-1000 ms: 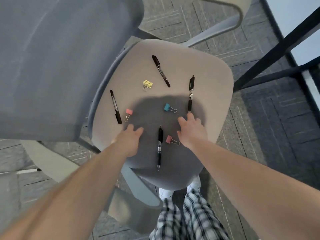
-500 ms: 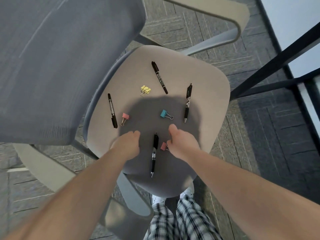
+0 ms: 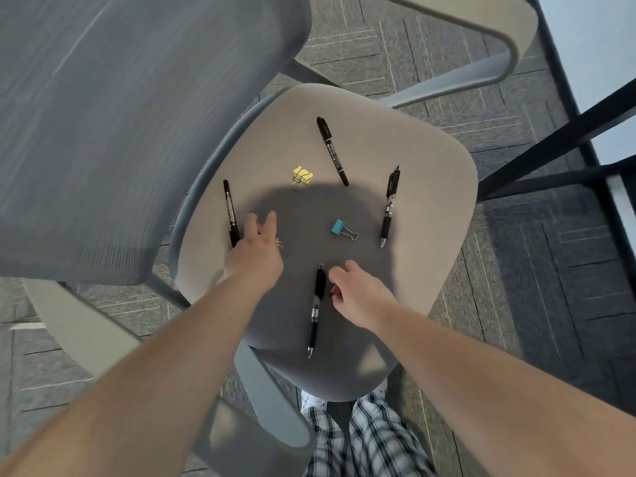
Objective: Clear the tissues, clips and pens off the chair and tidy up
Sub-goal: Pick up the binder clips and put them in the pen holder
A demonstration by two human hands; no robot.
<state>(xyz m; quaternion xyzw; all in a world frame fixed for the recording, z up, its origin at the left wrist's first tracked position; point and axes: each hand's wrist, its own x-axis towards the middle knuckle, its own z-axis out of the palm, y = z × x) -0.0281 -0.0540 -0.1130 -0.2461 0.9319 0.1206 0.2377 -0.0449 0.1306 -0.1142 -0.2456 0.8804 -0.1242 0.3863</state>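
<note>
On the beige chair seat lie several black pens: a marker at the back, a pen on the right, a marker on the left, and a pen near the front. A yellow clip and a teal clip lie loose. My left hand hovers with spread fingers over a pink clip, of which only the wire handles show. My right hand curls its fingers around another pink clip, mostly hidden. No tissues are in view.
The grey mesh backrest fills the upper left. Armrests curve at the back right and front left. Black table legs stand to the right on grey carpet. My plaid trousers are just below the seat's front edge.
My left hand has reached forward and left, covering the pink clip beside the left marker. My right hand drew back from the right pen and closed over the pink clip by the front pen.
</note>
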